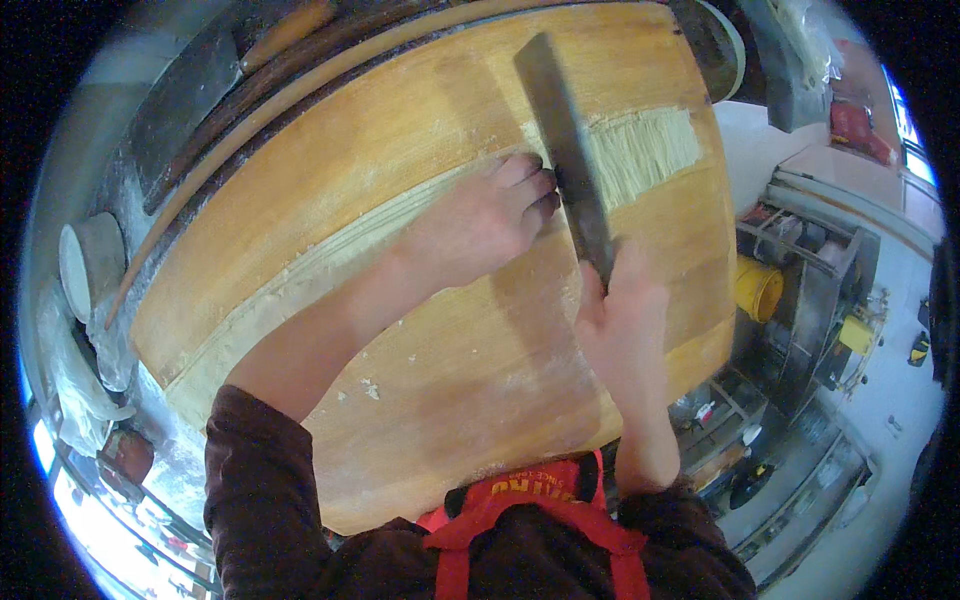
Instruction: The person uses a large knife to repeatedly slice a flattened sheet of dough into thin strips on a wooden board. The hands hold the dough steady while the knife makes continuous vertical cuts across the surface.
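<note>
Cleaver (567, 140) of grey metal, long-bladed, grasped at its near end in right hand (625, 300), left hand (497, 213) with bent fingers on long folded strip of pale dough (340, 244), just beside cleaver, grip unclear, thin pale strands (648, 155) right of cleaver, floury yellow wooden board (470, 370) beneath.

On a wooden board (470, 375): dough (645, 155), apparently, partly sliced.
</note>
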`<state>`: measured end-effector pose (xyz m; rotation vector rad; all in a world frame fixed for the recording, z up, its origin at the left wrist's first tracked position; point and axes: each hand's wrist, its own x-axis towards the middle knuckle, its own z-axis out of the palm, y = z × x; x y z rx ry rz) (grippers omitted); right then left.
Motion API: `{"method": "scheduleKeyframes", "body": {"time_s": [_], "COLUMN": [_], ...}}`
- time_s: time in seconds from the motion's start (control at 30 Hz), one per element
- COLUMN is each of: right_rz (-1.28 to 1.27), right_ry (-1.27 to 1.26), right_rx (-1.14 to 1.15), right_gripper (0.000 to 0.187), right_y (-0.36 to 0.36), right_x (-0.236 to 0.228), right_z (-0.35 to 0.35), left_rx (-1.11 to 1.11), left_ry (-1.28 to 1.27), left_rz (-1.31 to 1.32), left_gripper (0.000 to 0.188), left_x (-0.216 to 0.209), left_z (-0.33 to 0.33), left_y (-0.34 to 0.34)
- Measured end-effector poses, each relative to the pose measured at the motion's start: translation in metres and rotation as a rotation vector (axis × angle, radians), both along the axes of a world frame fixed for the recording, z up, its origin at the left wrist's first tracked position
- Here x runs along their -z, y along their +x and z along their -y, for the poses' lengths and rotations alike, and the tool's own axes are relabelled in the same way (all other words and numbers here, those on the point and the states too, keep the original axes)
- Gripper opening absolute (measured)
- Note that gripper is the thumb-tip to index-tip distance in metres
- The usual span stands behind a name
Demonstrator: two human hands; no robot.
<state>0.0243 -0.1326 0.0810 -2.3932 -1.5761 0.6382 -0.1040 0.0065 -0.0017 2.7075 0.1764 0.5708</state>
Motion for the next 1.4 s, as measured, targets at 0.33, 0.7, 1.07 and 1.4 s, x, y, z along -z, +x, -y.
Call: {"method": "scheduleKeyframes", "body": {"time_s": [0.33, 0.7, 1.07, 1.4], "right_rz": [-0.011, 0.017, 0.015, -0.02], "right_ry": [-0.094, -0.178, -0.053, -0.088], "right_rx": [0.057, 0.002, 0.048, 0.071], "right_gripper": [0.027, 0.022, 0.021, 0.02], "right_y": [-0.001, -0.006, 0.001, 0.0], "right_x": [0.007, -0.009, 0.013, 0.012], "right_z": [-0.032, 0.005, -0.029, -0.028], "left_rx": [0.028, 0.012, 0.044, 0.029], "left_ry": [0.007, -0.016, 0.013, -0.006], "left_rz": [-0.104, 0.011, -0.05, -0.069], "left_gripper": [0.023, 0.029, 0.023, 0.018], "left_x": [-0.006, 0.005, -0.003, -0.003], "left_z": [0.0, 0.0, -0.001, -0.002], "left_y": [-0.001, -0.004, -0.003, -0.008]}}
